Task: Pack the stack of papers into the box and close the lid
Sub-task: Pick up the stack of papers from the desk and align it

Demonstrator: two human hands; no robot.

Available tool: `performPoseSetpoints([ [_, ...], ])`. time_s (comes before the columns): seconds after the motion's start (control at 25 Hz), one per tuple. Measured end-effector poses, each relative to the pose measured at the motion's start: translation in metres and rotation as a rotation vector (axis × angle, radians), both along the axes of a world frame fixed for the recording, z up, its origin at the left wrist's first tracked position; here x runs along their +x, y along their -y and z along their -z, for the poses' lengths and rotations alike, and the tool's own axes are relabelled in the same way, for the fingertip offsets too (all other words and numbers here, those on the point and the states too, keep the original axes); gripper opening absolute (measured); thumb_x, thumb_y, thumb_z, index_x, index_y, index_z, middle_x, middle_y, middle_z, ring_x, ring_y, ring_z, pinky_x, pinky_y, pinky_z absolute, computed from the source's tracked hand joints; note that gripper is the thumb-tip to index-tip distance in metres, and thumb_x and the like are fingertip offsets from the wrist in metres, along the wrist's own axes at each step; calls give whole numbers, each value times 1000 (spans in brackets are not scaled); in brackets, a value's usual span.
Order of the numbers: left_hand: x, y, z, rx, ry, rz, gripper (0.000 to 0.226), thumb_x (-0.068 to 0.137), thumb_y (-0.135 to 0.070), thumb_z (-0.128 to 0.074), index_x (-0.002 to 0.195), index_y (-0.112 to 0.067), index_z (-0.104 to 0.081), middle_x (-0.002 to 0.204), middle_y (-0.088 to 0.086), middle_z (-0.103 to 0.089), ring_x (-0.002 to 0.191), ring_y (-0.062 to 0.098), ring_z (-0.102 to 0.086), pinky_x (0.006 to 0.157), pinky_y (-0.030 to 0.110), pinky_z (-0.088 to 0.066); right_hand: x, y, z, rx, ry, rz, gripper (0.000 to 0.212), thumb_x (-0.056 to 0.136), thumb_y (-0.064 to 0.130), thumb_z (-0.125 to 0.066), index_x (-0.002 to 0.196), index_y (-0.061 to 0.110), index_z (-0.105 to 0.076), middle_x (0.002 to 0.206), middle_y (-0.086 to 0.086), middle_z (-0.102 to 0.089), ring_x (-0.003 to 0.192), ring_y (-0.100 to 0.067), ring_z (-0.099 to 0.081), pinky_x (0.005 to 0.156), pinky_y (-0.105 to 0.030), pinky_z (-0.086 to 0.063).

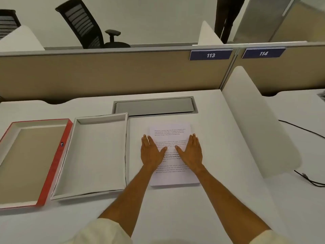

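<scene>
A stack of printed white papers (171,132) lies flat on the desk, right of centre. My left hand (151,152) rests palm down on its left half, and my right hand (191,152) rests palm down on its right half, fingers spread, gripping nothing. Left of the papers sits the empty white box (98,191), open side up. Further left lies the red-edged lid (58,155), upside down, its brown inside showing.
A grey cable hatch (154,106) is set in the desk behind the papers. A white curved divider (255,124) stands to the right, with black cables (309,180) beyond it. A beige partition (105,76) closes the back; a person's legs (226,18) stand beyond it.
</scene>
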State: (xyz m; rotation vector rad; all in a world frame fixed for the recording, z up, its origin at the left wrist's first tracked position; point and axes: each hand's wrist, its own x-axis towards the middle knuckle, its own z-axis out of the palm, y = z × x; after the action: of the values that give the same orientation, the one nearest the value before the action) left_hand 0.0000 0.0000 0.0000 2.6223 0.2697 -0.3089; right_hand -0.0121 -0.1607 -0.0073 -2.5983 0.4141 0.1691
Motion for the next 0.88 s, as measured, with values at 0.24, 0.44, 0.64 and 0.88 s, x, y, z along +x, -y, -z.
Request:
performPoseSetpoints([
  [0.24, 14, 4, -8, -38, -188, -233, 101, 68, -60, -76, 139, -3, -32, 144, 17, -37, 134, 33, -39, 107, 48, -37, 15, 3, -10, 25, -162, 216, 102, 66, 58, -78, 137, 0, -32, 141, -19, -40, 131, -33, -40, 103, -45, -40],
  [0.44, 31, 10, -12, -141, -355, -377, 99, 61, -45, -87, 134, -4, -34, 137, 17, -43, 127, 34, -44, 101, 47, -43, 25, 5, -10, 130, -305, 359, 102, 60, 54, -84, 134, 3, -35, 137, -18, -42, 130, -34, -40, 100, -50, -39],
  [0.64, 44, 5, -13, -163, -414, -373, 94, 58, -46, -88, 130, -6, -43, 131, 14, -50, 123, 33, -52, 101, 44, -45, 36, 9, -11, 171, -373, 385, 98, 56, 49, -89, 130, 6, -43, 135, -17, -45, 127, -34, -42, 99, -50, -41],
  [0.88, 49, -1, 9, -315, -428, -409, 92, 35, -48, -89, 113, -12, -57, 120, 12, -64, 108, 33, -62, 95, 48, -52, 37, 12, -12, 245, -356, 387, 84, 59, 43, -89, 124, 9, -48, 132, -18, -44, 124, -35, -43, 100, -47, -42],
])
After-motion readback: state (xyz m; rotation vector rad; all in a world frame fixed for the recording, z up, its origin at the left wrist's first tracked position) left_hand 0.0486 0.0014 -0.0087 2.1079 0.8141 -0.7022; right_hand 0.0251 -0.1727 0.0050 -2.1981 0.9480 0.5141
